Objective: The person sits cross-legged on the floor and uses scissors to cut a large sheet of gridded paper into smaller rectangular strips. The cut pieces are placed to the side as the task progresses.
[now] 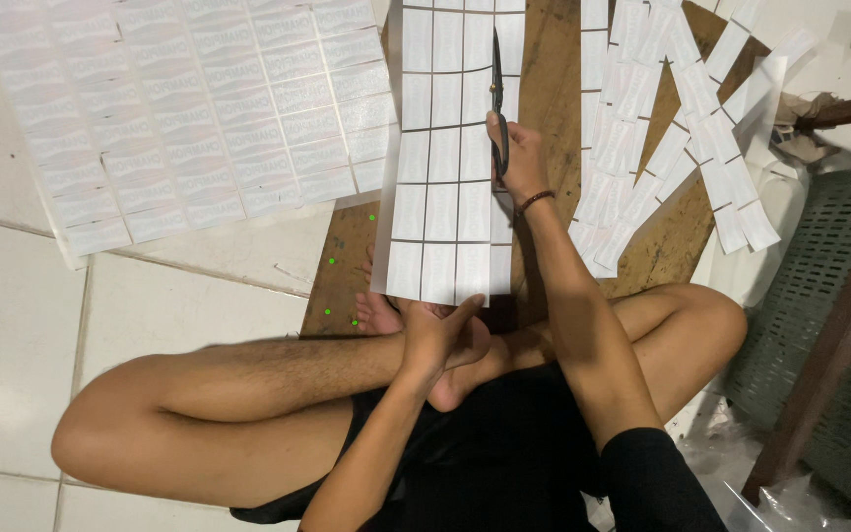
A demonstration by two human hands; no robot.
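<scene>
The right hand (516, 158) is closed around the handles of the scissors (497, 103), whose blades point away from the person along the right edge of the label sheet (445, 158). The left hand (435, 330) pinches the near edge of that sheet between thumb and fingers. The sheet lies lengthwise on a wooden board (554, 89), its near end over the person's crossed feet. Cut label strips (672, 128) lie in a loose pile to the right, near the blades. A larger uncut sheet (189, 108) lies on the tiled floor (12, 325) to the left. A green crate (819, 286) stands at far right.
</scene>
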